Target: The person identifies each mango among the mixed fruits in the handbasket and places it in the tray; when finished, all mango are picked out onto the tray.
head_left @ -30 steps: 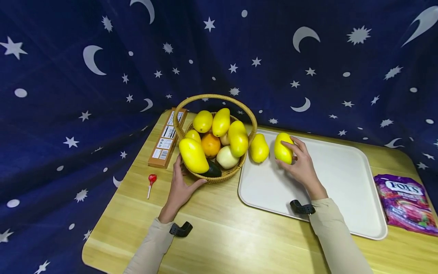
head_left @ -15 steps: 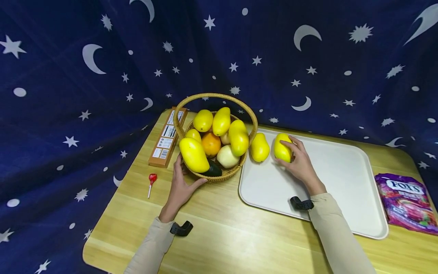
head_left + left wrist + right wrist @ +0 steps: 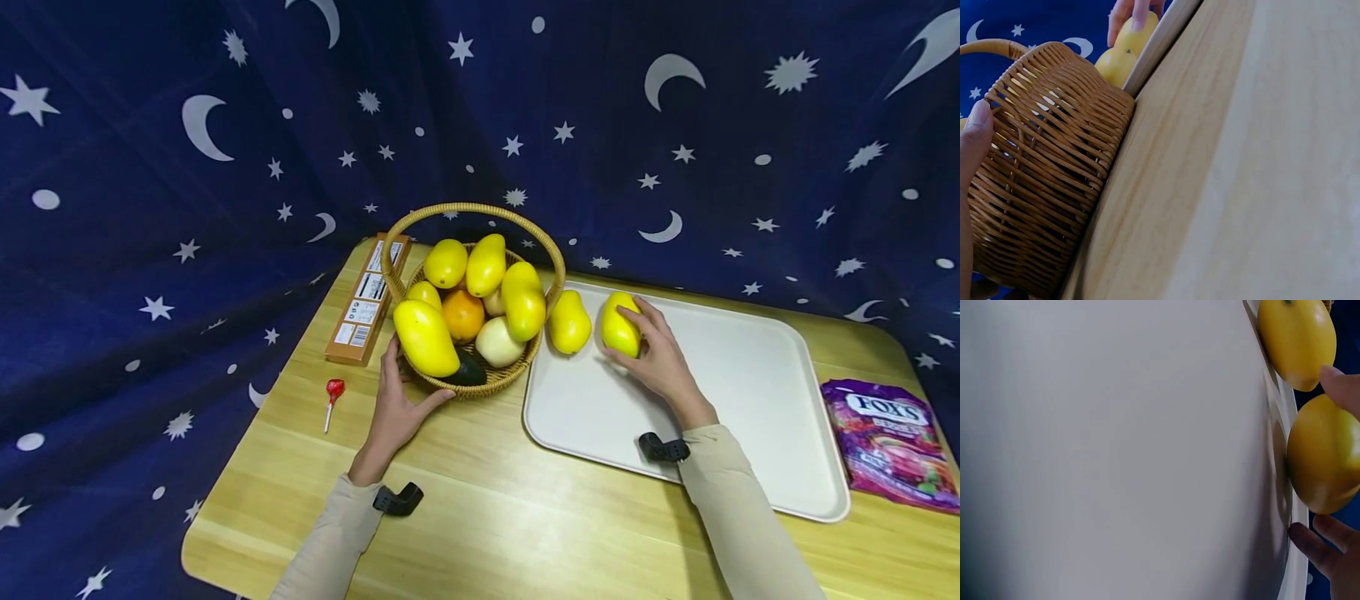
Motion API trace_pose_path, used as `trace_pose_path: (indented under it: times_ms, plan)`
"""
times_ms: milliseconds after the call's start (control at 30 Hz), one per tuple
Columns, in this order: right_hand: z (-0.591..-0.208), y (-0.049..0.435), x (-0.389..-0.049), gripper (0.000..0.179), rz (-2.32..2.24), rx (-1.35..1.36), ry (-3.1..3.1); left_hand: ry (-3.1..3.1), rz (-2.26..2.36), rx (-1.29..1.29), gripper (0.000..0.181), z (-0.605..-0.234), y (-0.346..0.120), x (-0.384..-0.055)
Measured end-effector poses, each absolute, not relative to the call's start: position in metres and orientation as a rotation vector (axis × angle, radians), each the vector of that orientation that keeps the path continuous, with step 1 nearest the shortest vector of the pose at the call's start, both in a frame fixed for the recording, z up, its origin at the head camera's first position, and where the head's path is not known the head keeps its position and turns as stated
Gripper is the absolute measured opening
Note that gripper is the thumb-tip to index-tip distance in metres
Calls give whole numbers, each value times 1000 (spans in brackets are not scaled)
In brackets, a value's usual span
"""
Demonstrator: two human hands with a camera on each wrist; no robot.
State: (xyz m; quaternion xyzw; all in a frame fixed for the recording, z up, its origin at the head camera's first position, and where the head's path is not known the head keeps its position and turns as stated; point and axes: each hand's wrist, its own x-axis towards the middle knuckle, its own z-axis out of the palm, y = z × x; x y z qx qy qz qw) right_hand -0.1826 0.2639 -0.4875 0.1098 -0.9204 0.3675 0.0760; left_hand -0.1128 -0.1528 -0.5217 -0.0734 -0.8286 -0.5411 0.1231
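Note:
Against the front left side of the wicker basket lies my left hand, its thumb along the rim and its fingers round the side; the left wrist view shows the thumb over the weave. Yellow mangoes, an orange, a pale round fruit and a dark green fruit fill the basket. My right hand holds a yellow mango between thumb and fingers at the white tray's left part. A second mango lies beside it, close to the basket.
The white tray stretches to the right. A purple candy bag lies beyond it. Left of the basket are a long orange-brown box and a red lollipop. A dark blue star-patterned cloth hangs behind the wooden table.
Almost nothing differs. The right hand and its mango shift only slightly, and the left hand stays at the basket.

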Motion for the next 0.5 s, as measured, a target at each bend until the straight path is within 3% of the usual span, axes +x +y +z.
trace_pose_path:
  times_ms: [500]
  plan:
    - [-486,268,-181,71,1058,335,-2770,-2414,-1576,-216,121,-520,-153,-112]
